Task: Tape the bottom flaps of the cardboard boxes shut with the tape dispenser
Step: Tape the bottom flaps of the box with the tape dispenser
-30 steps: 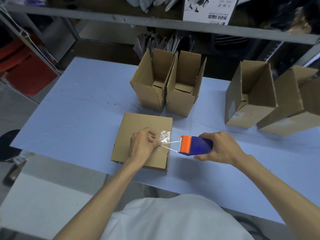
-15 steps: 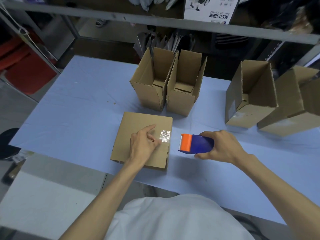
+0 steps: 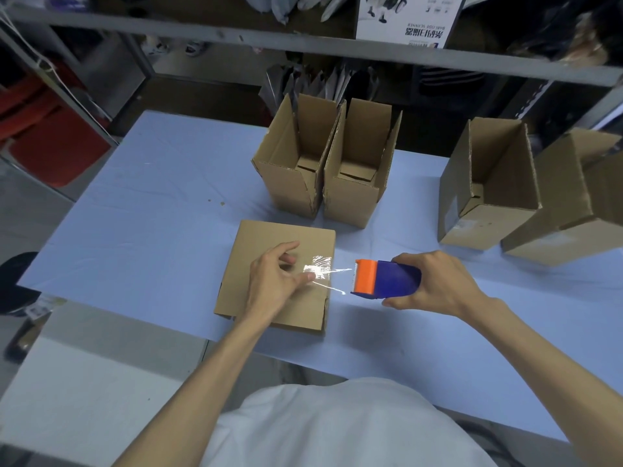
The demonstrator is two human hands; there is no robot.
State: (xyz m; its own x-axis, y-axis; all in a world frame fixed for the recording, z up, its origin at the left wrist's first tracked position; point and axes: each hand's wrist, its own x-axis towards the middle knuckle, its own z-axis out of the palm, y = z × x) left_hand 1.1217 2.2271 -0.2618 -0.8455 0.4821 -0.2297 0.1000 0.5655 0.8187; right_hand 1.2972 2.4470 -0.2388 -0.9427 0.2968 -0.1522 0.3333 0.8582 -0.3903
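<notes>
A cardboard box lies bottom-up near the table's front edge. My left hand rests on it with fingers spread, the thumb pressing a patch of clear tape onto its right side. Just right of the box, my right hand grips the blue and orange tape dispenser. A short strip of clear tape stretches from the dispenser's orange end to the box's right edge.
Two open boxes stand upright side by side behind the flat one. Two more boxes lie tipped at the right. The blue table ends close to my body. A metal shelf rail crosses above.
My right hand moved the dispenser in toward the box, then slightly away, and a tape strip shows again. My left hand's fingers spread while pressing the tape.
</notes>
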